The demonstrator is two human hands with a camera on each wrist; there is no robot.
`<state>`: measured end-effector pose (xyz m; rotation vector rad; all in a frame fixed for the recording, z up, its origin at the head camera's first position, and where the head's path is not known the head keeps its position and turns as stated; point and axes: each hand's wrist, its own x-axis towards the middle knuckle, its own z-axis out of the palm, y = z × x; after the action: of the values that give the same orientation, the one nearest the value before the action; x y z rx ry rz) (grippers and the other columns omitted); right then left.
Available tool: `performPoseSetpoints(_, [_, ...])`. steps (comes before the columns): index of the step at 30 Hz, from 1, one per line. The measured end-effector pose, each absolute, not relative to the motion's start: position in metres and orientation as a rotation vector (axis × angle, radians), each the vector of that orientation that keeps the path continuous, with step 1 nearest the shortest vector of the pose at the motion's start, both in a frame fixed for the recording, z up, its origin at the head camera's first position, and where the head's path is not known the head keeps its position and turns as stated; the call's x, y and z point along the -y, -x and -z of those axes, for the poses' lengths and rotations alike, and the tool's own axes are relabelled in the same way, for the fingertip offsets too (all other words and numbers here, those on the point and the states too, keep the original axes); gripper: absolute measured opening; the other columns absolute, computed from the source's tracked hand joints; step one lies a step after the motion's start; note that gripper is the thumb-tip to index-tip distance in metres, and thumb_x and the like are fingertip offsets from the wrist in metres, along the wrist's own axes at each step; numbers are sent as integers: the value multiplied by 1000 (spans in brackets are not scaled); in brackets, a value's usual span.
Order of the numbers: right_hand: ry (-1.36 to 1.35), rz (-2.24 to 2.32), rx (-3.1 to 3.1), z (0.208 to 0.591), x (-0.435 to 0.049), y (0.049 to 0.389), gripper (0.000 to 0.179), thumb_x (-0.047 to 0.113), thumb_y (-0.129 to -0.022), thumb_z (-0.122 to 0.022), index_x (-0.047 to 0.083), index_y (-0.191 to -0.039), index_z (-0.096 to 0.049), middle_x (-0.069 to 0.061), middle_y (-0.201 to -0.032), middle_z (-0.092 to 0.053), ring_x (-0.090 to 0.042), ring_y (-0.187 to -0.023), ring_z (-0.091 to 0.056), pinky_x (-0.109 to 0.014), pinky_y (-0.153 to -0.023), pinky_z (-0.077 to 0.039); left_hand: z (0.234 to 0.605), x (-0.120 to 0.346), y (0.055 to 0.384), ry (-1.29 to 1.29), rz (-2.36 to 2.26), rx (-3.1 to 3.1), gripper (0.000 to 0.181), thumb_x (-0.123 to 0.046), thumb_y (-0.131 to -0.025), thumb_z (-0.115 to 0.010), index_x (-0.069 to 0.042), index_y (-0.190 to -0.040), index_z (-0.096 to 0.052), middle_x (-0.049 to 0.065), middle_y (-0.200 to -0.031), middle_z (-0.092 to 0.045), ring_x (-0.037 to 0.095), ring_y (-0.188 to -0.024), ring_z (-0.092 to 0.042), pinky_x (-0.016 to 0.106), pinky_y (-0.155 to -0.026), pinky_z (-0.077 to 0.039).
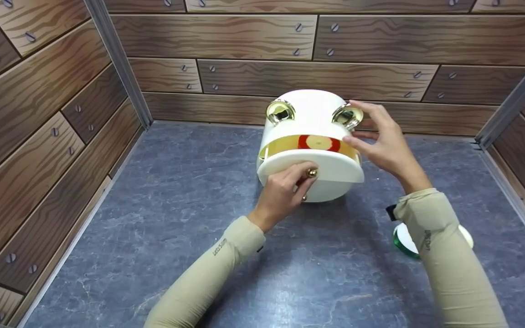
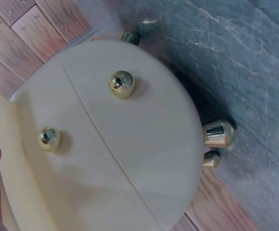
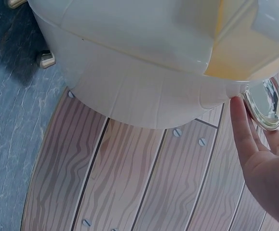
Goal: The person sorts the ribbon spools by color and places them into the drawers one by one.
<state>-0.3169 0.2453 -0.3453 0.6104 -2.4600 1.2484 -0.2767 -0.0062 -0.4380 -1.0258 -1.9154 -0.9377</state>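
Observation:
A white, rounded box [image 1: 310, 102] stands on the floor with two shiny gold cups on top and short gold feet [image 2: 219, 134] below. Its top front panel [image 1: 335, 168] juts forward, showing a yellow inside with a red and cream disc [image 1: 319, 142]. My left hand [image 1: 283, 191] pinches the gold knob [image 1: 312, 173] on that panel. Two lower gold knobs, one upper [image 2: 50, 139] and one lower [image 2: 122, 84], are untouched in the left wrist view. My right hand [image 1: 388, 146] holds the right gold cup [image 3: 267, 103], fingers around its rim and stem. The left cup [image 1: 280, 111] stands free.
A roll with a green edge [image 1: 406, 241] lies on the floor, partly hidden under my right forearm. Wood-patterned walls [image 1: 226, 36] rise behind the box and on both sides. The floor [image 1: 153, 205] is blue-grey and marbled.

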Motion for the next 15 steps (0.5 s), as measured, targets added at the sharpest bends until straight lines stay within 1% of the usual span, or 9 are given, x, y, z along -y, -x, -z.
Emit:
performPoseSetpoints(3, [-611, -1247, 2461, 345, -245, 317, 75, 13, -91, -80, 20, -157, -44, -11, -151, -45, -40, -127, -60, -42, -100, -59, 438, 5, 280, 1021, 946, 1923, 22, -10, -99, -71, -1, -119, -69, 7, -106, -76, 12, -88, -73, 14, -81, -59])
performPoseSetpoints(5, [-612, -1245, 2461, 345, -245, 317, 75, 14, -91, -80, 21, -157, -44, -12, -150, -46, -40, -127, -60, -48, -100, -58, 438, 4, 281, 1015, 956, 1927, 22, -10, -99, -71, -1, -119, -69, 7, -106, -76, 12, -88, -73, 14, -81, -58])
performPoseSetpoints(7, [-612, -1240, 2463, 345, -245, 317, 75, 15, -91, -81, 22, -157, -44, -12, -150, -46, -40, -127, -60, -50, -100, -58, 438, 4, 283, 1010, 965, 1934, 23, -10, -98, -71, -1, -119, -69, 8, -107, -76, 12, -88, -73, 14, -81, -58])
performPoseSetpoints(9, [-613, -1238, 2460, 345, -245, 317, 75, 15, -91, -81, 23, -157, -45, -11, -149, -46, -40, -127, -60, -47, -100, -58, 437, 3, 284, 1002, 968, 1940, 23, -10, -98, -71, -1, -119, -69, 8, -108, -76, 13, -88, -73, 14, -81, -58])
performPoseSetpoints(15, [-624, -1259, 2441, 344, -245, 317, 76, 14, -90, -83, 22, -156, -46, -12, -147, -47, -40, -125, -61, -28, -96, -60, 435, 2, 289, 994, 945, 1945, 22, -14, -100, -70, -3, -119, -69, 6, -104, -75, 12, -85, -72, 16, -77, -59])
